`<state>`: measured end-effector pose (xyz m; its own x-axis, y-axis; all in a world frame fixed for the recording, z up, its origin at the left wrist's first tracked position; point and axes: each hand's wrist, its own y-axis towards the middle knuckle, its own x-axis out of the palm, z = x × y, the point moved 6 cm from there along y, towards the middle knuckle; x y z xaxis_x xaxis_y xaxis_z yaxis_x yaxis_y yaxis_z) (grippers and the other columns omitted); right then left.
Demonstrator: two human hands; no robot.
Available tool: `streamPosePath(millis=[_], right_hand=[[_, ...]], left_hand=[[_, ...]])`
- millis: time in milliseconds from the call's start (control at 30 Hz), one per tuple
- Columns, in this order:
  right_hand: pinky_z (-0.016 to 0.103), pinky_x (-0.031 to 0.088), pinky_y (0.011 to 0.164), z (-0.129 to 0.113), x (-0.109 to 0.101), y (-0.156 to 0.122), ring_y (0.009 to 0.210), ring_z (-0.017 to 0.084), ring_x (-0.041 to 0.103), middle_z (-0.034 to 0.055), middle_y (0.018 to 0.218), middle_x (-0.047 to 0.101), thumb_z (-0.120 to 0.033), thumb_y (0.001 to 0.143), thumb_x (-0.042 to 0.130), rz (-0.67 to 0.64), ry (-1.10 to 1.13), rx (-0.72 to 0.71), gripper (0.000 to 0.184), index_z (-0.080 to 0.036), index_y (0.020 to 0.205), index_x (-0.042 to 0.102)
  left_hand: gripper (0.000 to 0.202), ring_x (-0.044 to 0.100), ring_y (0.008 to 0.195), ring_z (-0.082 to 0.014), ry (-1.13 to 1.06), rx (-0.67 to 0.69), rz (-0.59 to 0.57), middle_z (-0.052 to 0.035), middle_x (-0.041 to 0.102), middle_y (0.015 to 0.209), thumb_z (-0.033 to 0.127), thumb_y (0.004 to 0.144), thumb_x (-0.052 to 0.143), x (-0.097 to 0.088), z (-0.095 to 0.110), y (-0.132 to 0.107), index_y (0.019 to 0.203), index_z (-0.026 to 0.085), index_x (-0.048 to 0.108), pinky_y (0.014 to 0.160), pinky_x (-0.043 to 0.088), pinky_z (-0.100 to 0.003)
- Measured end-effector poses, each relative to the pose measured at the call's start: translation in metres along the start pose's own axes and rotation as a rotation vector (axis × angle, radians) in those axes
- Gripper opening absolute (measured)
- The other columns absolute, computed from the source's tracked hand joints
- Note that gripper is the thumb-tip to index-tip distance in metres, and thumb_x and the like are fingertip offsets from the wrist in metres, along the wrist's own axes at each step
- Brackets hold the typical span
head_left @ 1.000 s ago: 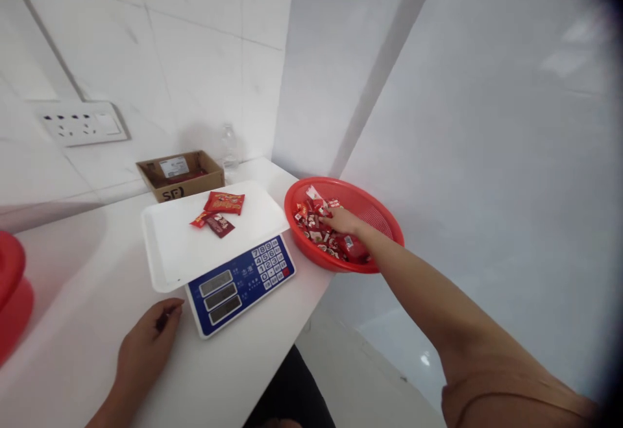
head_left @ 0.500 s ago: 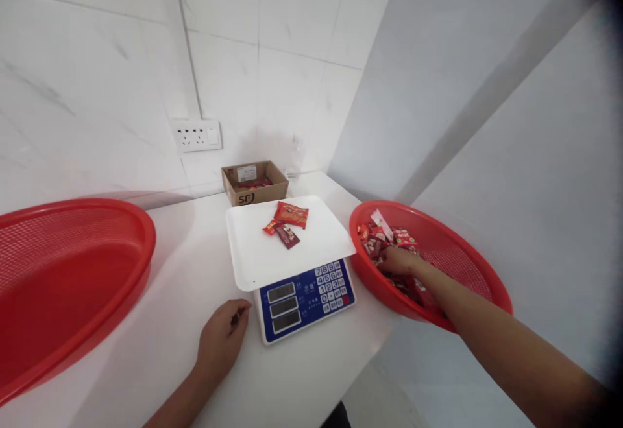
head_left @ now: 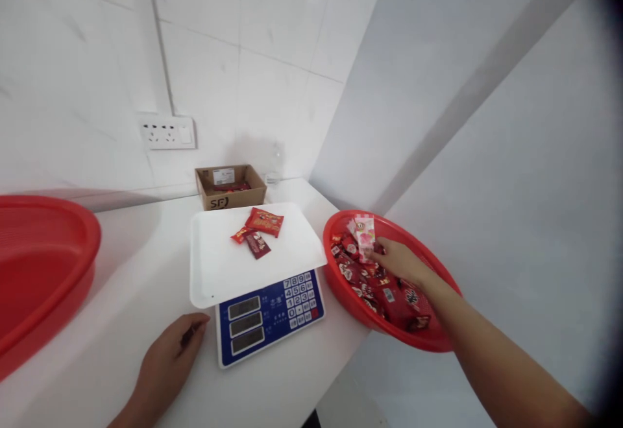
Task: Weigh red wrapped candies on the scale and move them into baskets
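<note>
My right hand is over the right red basket, its fingers closed on a pink-and-white snack packet. Beneath it, several red and maroon packets fill part of that basket. On the white table, my left hand lies curled beside the scale; a dark gap shows between its fingers, and I cannot make out whether it holds anything. Three packets rest together on the white weighing tray: a larger red one, a small red one and a maroon one.
Another red basket stands at the left. Behind the scale is an open cardboard box with packets inside, a clear container beside it. A wall socket sits above the table. A plain wall borders the right.
My right hand has lifted a little from among the packets and now grips the pink-and-white packet. The view has swung right. My left hand stays curled beside the scale.
</note>
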<state>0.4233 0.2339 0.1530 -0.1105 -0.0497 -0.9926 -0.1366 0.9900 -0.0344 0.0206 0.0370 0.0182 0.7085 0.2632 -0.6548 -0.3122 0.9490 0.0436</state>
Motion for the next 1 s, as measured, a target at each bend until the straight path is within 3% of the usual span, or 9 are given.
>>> streamPosePath(millis=[133,233,333,467,567,667,800,1000], right_hand=[[0.025,0.039,0.057,0.002,-0.011,-0.003,0.065,0.017,0.057,0.0025,0.070,0.062,-0.035,0.076,0.050,0.003,0.132,-0.009,0.018,-0.018,0.073,0.054],[0.025,0.039,0.058,-0.014,-0.020,-0.003,0.064,0.016,0.056,0.0016,0.072,0.063,-0.037,0.075,0.051,-0.040,0.310,-0.063,0.021,-0.017,0.078,0.058],[0.025,0.039,0.056,-0.048,-0.032,0.002,0.062,0.015,0.055,0.0002,0.070,0.062,-0.040,0.075,0.052,-0.090,0.423,-0.148,0.024,-0.018,0.080,0.059],[0.023,0.037,0.053,-0.111,-0.037,0.017,0.060,0.013,0.053,-0.0005,0.066,0.059,-0.040,0.072,0.057,-0.152,0.343,-0.325,0.022,-0.018,0.068,0.056],[0.022,0.037,0.051,-0.155,-0.018,0.029,0.057,0.013,0.054,0.0003,0.063,0.060,-0.039,0.071,0.058,-0.301,0.262,-0.433,0.022,-0.018,0.065,0.055],[0.022,0.037,0.048,-0.179,0.005,0.038,0.051,0.013,0.054,0.0012,0.059,0.061,-0.038,0.073,0.056,-0.426,0.178,-0.418,0.021,-0.018,0.067,0.057],[0.025,0.041,0.057,-0.176,0.004,0.038,0.068,0.019,0.061,0.0070,0.073,0.067,-0.037,0.074,0.056,-0.269,0.072,-0.397,0.022,-0.016,0.071,0.060],[0.026,0.043,0.065,-0.119,-0.024,0.006,0.073,0.017,0.060,0.0039,0.079,0.067,-0.029,0.078,0.049,-0.131,0.238,-0.399,0.015,-0.018,0.075,0.059]], left_hand=[[0.029,0.065,0.078,-0.0183,0.036,-0.008,-0.005,0.0027,0.069,0.087,0.048,0.077,0.045,0.002,-0.003,0.002,0.090,0.027,0.061,0.066,0.051,-0.025],[0.028,0.065,0.080,-0.0181,0.042,0.003,0.004,0.0028,0.069,0.088,0.047,0.077,0.045,0.001,-0.002,0.002,0.090,0.027,0.061,0.068,0.051,-0.025],[0.027,0.065,0.080,-0.0180,0.050,0.006,0.001,0.0023,0.069,0.088,0.045,0.078,0.045,0.000,0.001,0.002,0.089,0.027,0.061,0.069,0.051,-0.026],[0.025,0.064,0.080,-0.0181,0.046,0.006,-0.010,0.0010,0.069,0.088,0.041,0.081,0.043,-0.001,0.005,0.000,0.090,0.026,0.061,0.069,0.051,-0.028],[0.024,0.064,0.079,-0.0185,0.032,0.029,0.011,0.0003,0.069,0.087,0.039,0.081,0.043,-0.003,0.007,-0.001,0.088,0.025,0.061,0.069,0.050,-0.029],[0.023,0.064,0.078,-0.0176,0.013,0.045,0.023,0.0006,0.068,0.085,0.036,0.081,0.043,-0.004,0.009,-0.002,0.087,0.025,0.061,0.069,0.050,-0.028],[0.022,0.063,0.077,-0.0165,0.003,0.045,0.008,0.0010,0.068,0.085,0.034,0.081,0.042,-0.003,0.011,-0.004,0.088,0.024,0.061,0.069,0.050,-0.028],[0.022,0.064,0.074,-0.0170,-0.016,0.041,0.009,0.0012,0.068,0.082,0.036,0.081,0.043,-0.004,0.011,-0.004,0.087,0.025,0.062,0.066,0.050,-0.027]])
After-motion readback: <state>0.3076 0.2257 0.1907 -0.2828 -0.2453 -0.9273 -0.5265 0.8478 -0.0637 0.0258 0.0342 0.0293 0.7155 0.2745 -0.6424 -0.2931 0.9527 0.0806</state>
